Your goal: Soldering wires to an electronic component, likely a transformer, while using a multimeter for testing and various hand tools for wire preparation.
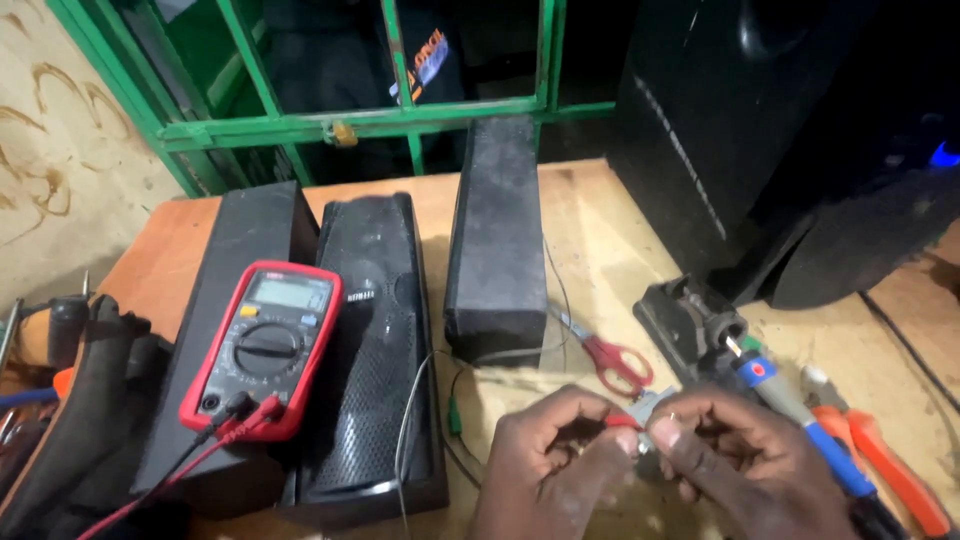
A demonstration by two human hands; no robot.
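A wooden workbench [600,230] carries all items and stands before a green metal grille [400,120]. The largest item is a big black speaker cabinet [720,130] at the rear right corner. Three smaller black speaker boxes lie flat on the bench: a left box [245,235], a middle box with a mesh front [375,370], and a right box [495,240] set slightly apart from the other two. A red-cased multimeter [262,348] rests across the left and middle boxes, with one red and one black test lead plugged into its lower edge. A black stand [685,320] sits to the right of the bench centre, and a soldering iron with a blue handle [800,415] rests in it, handle toward the near right corner. Orange-handled pliers [885,460] lie just beside the iron. Red-handled scissors [612,362] lie between the right box and the stand. At the near edge, the left hand [545,470] and right hand [750,460] meet fingertip to fingertip. Both hands are closed in a pinch on a small metallic component [650,408], which has a red part on its left side. The component is held above the bench, just below the scissors; finer detail cannot be determined.
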